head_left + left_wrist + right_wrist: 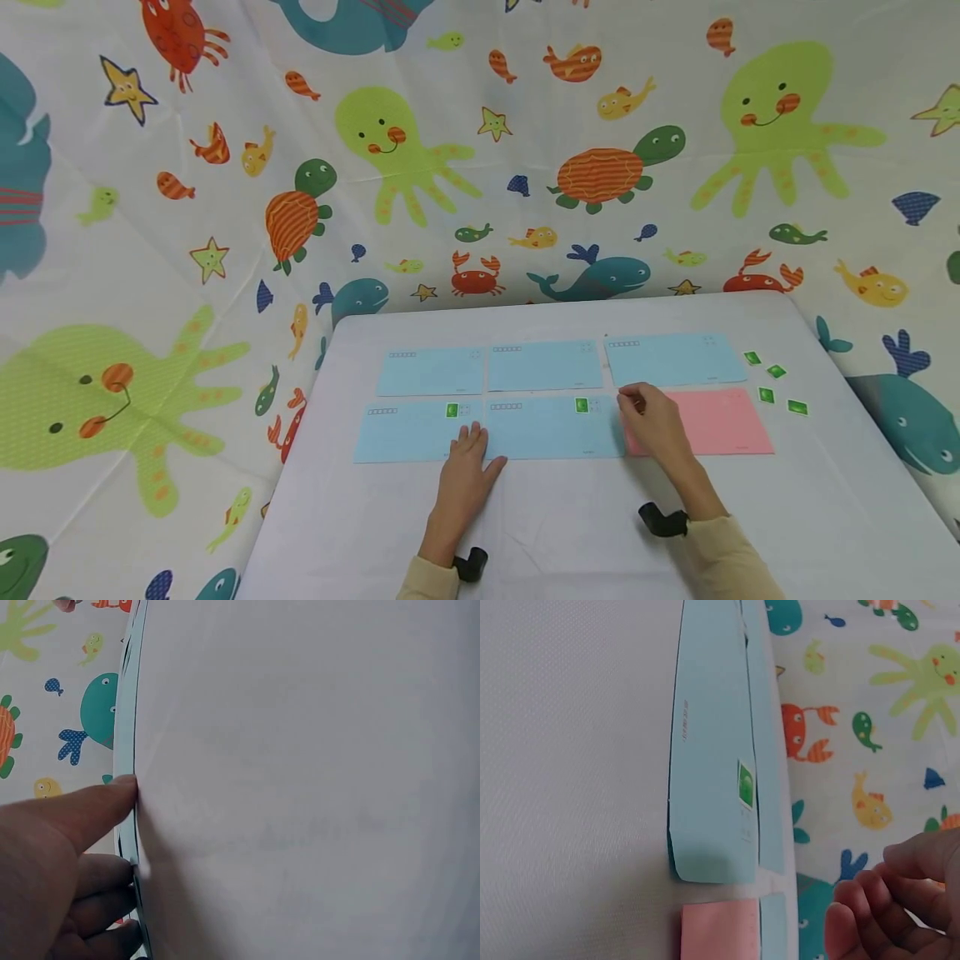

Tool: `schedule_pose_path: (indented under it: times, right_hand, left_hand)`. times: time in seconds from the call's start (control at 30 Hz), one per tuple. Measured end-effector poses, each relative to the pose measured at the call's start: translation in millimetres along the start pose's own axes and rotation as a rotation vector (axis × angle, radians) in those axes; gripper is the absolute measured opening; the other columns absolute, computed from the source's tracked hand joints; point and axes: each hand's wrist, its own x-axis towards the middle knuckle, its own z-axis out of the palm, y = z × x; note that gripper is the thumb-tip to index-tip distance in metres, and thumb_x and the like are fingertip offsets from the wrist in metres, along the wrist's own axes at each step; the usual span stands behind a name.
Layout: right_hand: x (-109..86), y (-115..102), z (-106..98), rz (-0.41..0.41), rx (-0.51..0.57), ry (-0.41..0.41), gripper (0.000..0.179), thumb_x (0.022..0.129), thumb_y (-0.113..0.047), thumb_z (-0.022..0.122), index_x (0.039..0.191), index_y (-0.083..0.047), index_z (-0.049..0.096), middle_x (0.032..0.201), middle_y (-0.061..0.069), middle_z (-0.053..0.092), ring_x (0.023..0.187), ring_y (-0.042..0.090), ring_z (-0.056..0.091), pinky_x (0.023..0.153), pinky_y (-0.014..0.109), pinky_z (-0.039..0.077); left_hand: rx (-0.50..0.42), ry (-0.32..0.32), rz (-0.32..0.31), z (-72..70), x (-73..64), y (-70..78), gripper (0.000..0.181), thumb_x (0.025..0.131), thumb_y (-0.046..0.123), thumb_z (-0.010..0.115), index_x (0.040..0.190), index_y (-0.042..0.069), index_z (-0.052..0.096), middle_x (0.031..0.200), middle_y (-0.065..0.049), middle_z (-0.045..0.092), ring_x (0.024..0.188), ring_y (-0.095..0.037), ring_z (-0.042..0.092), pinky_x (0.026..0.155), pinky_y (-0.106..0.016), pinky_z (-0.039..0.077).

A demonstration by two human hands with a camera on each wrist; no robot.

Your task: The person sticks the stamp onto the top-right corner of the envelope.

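My left hand [463,477] rests with extended fingers across the lower edges of two front-row blue envelopes, the left one [405,437] and the middle one [551,437]. Each bears a green stamp at its upper right: one stamp [452,410] just above the left fingertips, another stamp [582,405] on the middle envelope. My right hand [660,427] hovers over the left part of a pink envelope [723,425], partly covering it. In the right wrist view its fingers [877,892] are loosely bent, with nothing visible between them.
Behind lie a left blue envelope [431,372], a middle one [543,367] and a right one [675,361]. Several loose green stamps [766,395] lie at the right on the white table [570,533]. A sea-animal cloth [525,192] hangs behind.
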Motion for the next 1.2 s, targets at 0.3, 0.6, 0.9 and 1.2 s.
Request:
schedule_pose_path:
  times: [0.3, 0.6, 0.9, 1.2]
  right_hand:
    - [-3.1, 2, -13, -0.018, -0.018, 0.0, 0.024, 0.099, -0.016, 0.06, 0.112, 0.002, 0.067, 0.101, 0.018, 0.071, 0.086, 0.027, 0.066, 0.076, 0.039, 0.056]
    - [-8.0, 6, -24, -0.032, -0.023, -0.003, 0.027, 0.101, -0.018, 0.057, 0.115, 0.003, 0.066, 0.104, 0.018, 0.069, 0.091, 0.029, 0.065, 0.077, 0.041, 0.055]
    - [-13.6, 11, -34, -0.036, -0.039, 0.055, 0.029, 0.099, -0.018, 0.06, 0.117, 0.003, 0.065, 0.106, 0.019, 0.068, 0.092, 0.029, 0.065, 0.073, 0.028, 0.053]
    - [-16.4, 15, -42, -0.048, -0.056, 0.128, 0.028, 0.098, -0.016, 0.063, 0.117, 0.004, 0.065, 0.105, 0.02, 0.067, 0.09, 0.029, 0.064, 0.069, 0.017, 0.049]
  left_hand:
    - [0.006, -0.006, 0.006, -0.6, 1.0, 0.0, 0.06, 0.093, 0.031, 0.07, 0.137, -0.008, 0.056, 0.148, -0.026, 0.051, 0.143, -0.043, 0.042, 0.116, -0.058, 0.035]
    - [0.009, 0.004, 0.013, -1.0, 1.1, 0.3, 0.06, 0.093, 0.031, 0.071, 0.136, -0.008, 0.057, 0.147, -0.026, 0.051, 0.142, -0.044, 0.043, 0.115, -0.058, 0.036]
    - [-0.007, -0.003, 0.013, -0.8, 0.3, -0.8, 0.06, 0.093, 0.03, 0.07, 0.137, -0.008, 0.056, 0.147, -0.027, 0.05, 0.142, -0.045, 0.042, 0.115, -0.059, 0.036]
    - [-0.029, 0.007, 0.012, -1.4, 0.0, -0.6, 0.06, 0.093, 0.031, 0.071, 0.136, -0.009, 0.056, 0.148, -0.027, 0.05, 0.142, -0.045, 0.042, 0.115, -0.06, 0.035]
